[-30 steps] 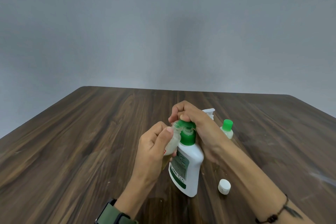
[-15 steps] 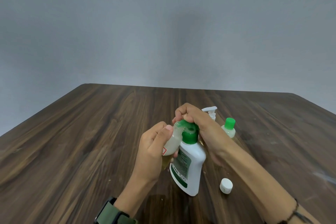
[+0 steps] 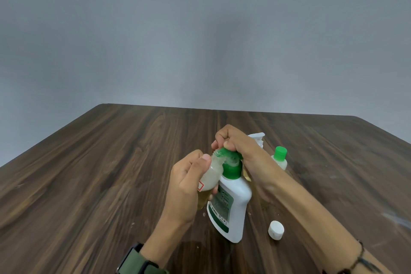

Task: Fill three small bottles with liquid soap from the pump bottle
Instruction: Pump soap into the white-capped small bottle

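Pump bottle (image 3: 230, 202) sits tilted on the table (image 3: 89, 173), right hand (image 3: 240, 151) clenched over its green pump, which has come back up since the last press; left hand (image 3: 189, 182) still grips the small bottle (image 3: 210, 177) at the spout, partly filled, so probably more pumps to go

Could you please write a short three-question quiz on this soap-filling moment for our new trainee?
1. True or false: the left hand holds a small bottle tilted, its mouth at the spout of the pump bottle.
2. Which hand rests on top of the pump? A) left B) right C) neither
3. Fill in: the loose white cap lies on the table to the ____ of the pump bottle.

Key
1. True.
2. B: the right hand grips the pump head.
3. Right. Farther back on that side stands a green-capped bottle.
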Tool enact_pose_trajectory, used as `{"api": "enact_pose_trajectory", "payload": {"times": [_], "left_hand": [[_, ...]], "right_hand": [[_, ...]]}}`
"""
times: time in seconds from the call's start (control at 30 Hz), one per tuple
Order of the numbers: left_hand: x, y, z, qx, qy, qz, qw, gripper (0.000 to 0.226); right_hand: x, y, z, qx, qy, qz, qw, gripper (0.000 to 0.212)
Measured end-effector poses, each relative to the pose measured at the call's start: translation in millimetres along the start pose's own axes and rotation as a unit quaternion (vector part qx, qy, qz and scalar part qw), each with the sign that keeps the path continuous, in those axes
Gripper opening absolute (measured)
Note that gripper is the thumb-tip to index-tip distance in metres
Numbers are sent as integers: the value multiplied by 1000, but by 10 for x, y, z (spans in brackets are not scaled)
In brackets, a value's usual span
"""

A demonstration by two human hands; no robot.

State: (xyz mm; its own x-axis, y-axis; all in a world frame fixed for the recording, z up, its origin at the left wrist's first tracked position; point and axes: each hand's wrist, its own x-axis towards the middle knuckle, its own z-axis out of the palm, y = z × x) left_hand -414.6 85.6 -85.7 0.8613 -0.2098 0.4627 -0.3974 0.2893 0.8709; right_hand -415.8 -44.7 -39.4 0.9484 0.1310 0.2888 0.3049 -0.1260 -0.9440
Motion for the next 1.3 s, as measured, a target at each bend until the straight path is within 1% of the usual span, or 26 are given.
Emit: {"api": "enact_pose_trajectory", "payload": {"times": [0.07,0.17,0.23,0.3,0.33,0.4,0.43,0.5,0.57,0.63,0.7,0.83,0.93,1.0,1.07,1.13,1.2,1.3], "left_hand": [[16,8,-1,-7,-3,2,1000,40],[4,-12,-4,2,-3,-9,1000,46],[-3,-8,0,-2,-1,-11,1000,49],[7,1,8,-14,1,-9,1000,47],[9,4,9,-17,2,-10,1000,47],[5,-10,8,-11,3,-15,1000,47],[-1,-14,11,-8,4,-18,1000,47],[-4,-1,11,-11,4,-17,1000,44],[10,5,11,-21,4,-13,1000,43],[4,-7,4,-15,2,-17,1000,42],[-13,-15,0,-6,0,-21,1000,42],[-11,27,-12,-18,-1,-15,1000,37],[-18,10,-10,-28,-6,-26,999,35],[-29,6,2,-34,-6,-26,999,35],[-20,6,14,-41,-5,-26,999,34],[-18,5,16,-44,-5,-31,999,33],[-25,-6,23,-47,-1,-31,998,33],[-31,-26,21,-51,5,-31,998,33]], "right_hand": [[5,13,-23,-11,-1,-10,1000,14],[6,86,12,9,17,-2,1000,11],[107,55,23,-27,18,17,999,3],[142,-3,-6,-81,-16,33,996,12],[119,9,-13,-77,-26,26,996,11],[45,60,-7,-19,-6,19,1000,5],[10,69,-10,-1,0,13,1000,9],[13,33,-10,-22,0,8,1000,6],[85,-29,-4,-54,2,17,998,10],[54,-2,10,-29,13,18,999,5],[-24,33,15,-16,8,8,1000,5],[24,-29,6,-40,-6,-1,999,4],[45,56,26,-5,8,2,1000,6],[54,36,30,-6,15,12,1000,5],[59,-20,19,-17,15,11,1000,10],[15,-9,17,27,2,4,1000,4],[-42,-4,8,83,-12,12,996,6],[-70,-45,8,112,-21,23,993,6]]}}
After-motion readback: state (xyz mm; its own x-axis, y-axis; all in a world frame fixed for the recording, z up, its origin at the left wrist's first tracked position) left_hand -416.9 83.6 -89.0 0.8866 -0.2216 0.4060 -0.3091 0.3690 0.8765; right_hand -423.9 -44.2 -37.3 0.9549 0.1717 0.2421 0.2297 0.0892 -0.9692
